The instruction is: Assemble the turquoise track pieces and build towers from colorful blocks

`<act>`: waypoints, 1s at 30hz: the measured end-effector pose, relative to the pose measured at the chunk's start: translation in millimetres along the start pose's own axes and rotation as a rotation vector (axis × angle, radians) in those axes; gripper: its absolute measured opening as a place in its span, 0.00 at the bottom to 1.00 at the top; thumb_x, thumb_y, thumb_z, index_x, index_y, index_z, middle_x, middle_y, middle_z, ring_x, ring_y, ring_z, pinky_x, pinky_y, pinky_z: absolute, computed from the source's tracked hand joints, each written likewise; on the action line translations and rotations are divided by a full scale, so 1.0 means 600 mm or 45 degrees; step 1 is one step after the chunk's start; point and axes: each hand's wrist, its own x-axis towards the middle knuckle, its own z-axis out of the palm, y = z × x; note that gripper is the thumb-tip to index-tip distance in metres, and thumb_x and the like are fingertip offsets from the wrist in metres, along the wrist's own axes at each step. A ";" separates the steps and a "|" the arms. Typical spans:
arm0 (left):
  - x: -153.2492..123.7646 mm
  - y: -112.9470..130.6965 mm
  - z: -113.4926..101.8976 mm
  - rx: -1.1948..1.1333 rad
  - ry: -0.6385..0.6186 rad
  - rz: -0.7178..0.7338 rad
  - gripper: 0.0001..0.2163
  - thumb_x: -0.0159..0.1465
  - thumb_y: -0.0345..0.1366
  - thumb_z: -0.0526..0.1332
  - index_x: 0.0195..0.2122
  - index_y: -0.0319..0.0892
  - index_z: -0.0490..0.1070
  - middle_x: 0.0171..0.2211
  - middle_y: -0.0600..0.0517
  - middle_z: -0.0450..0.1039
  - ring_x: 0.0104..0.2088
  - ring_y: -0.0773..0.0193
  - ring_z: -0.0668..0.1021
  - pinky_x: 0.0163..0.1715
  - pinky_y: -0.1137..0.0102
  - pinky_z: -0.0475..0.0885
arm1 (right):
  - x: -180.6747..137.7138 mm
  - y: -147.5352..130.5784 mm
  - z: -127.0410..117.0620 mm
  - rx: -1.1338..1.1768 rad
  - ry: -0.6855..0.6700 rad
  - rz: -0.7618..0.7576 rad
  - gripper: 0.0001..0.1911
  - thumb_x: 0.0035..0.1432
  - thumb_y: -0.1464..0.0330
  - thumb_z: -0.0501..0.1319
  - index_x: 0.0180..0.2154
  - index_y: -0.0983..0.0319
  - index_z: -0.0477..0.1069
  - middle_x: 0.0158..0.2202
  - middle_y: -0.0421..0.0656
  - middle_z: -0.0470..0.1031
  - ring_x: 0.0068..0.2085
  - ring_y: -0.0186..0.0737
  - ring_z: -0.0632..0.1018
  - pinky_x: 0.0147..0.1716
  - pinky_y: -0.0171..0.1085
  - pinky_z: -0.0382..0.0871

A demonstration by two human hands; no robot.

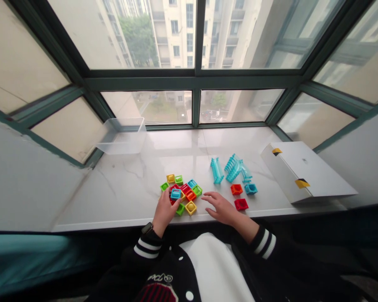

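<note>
Nearest of all, two dark sleeves with white-striped cuffs reach forward onto a pale marble window ledge (129, 188), and a watch (147, 228) sits on the left wrist. Left hand (164, 211) rests at the near edge of a heap of small coloured blocks (182, 193), its fingers curled up against a blue block (175, 193) that sits on top of the heap; whether the fingers actually pinch that block cannot be told from here. Right hand (222, 206) lies flat and open just right of the heap, fingers spread and pointing left toward it, holding nothing. A yellow block (190, 207) and a green one (180, 209) lie at the near side of the heap, between the two hands.

Just right of the right hand sits a red block (241, 204), and a little farther back an orange block (236, 189) and a light blue block (250, 188) stand side by side. Behind those lie some turquoise ribbed track pieces (231, 167), one straight and one curved. Off to the right a flat white cardboard box (305, 170) with yellow and black corner marks lies on the ledge. Farther back on the left, an empty clear plastic tub (122, 136) stands against the window frame (195, 82), well apart from the blocks.
</note>
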 end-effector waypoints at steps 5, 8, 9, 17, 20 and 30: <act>-0.002 0.006 -0.005 -0.004 -0.012 -0.007 0.22 0.68 0.43 0.63 0.61 0.42 0.69 0.56 0.39 0.78 0.57 0.43 0.79 0.60 0.47 0.73 | 0.043 -0.019 0.036 -0.095 -0.129 -0.026 0.37 0.58 0.72 0.69 0.68 0.56 0.68 0.70 0.56 0.67 0.68 0.59 0.71 0.67 0.60 0.68; -0.004 0.009 -0.011 -0.145 0.012 -0.080 0.22 0.67 0.45 0.65 0.60 0.44 0.71 0.55 0.40 0.79 0.56 0.44 0.81 0.60 0.48 0.73 | 0.055 -0.025 0.048 -0.111 -0.155 -0.049 0.38 0.57 0.71 0.70 0.68 0.57 0.68 0.70 0.56 0.67 0.68 0.60 0.71 0.67 0.61 0.68; -0.004 0.010 -0.013 -0.247 0.015 -0.121 0.23 0.66 0.46 0.66 0.60 0.44 0.72 0.56 0.41 0.79 0.55 0.45 0.81 0.60 0.49 0.74 | 0.057 -0.025 0.050 -0.103 -0.154 -0.056 0.38 0.57 0.71 0.70 0.68 0.57 0.68 0.69 0.56 0.68 0.67 0.60 0.71 0.66 0.61 0.68; -0.007 0.044 -0.022 -1.223 -0.032 -0.410 0.26 0.67 0.51 0.66 0.62 0.43 0.73 0.57 0.42 0.80 0.53 0.50 0.83 0.58 0.55 0.77 | 0.060 -0.031 0.025 0.045 0.139 -0.028 0.33 0.65 0.70 0.65 0.69 0.57 0.64 0.61 0.54 0.75 0.62 0.56 0.76 0.63 0.59 0.73; -0.010 0.072 -0.022 -1.342 -0.082 -0.394 0.26 0.67 0.50 0.68 0.62 0.44 0.74 0.56 0.43 0.80 0.51 0.52 0.83 0.57 0.56 0.78 | 0.066 -0.046 0.007 0.148 0.218 -0.040 0.32 0.67 0.67 0.65 0.69 0.54 0.63 0.61 0.53 0.75 0.62 0.55 0.76 0.63 0.59 0.74; -0.037 0.150 0.010 -1.682 -0.493 -0.566 0.18 0.70 0.48 0.65 0.53 0.39 0.79 0.48 0.42 0.84 0.44 0.57 0.85 0.48 0.64 0.80 | 0.071 -0.083 -0.023 0.399 0.258 -0.106 0.30 0.65 0.69 0.68 0.65 0.53 0.67 0.58 0.49 0.76 0.58 0.49 0.78 0.60 0.49 0.76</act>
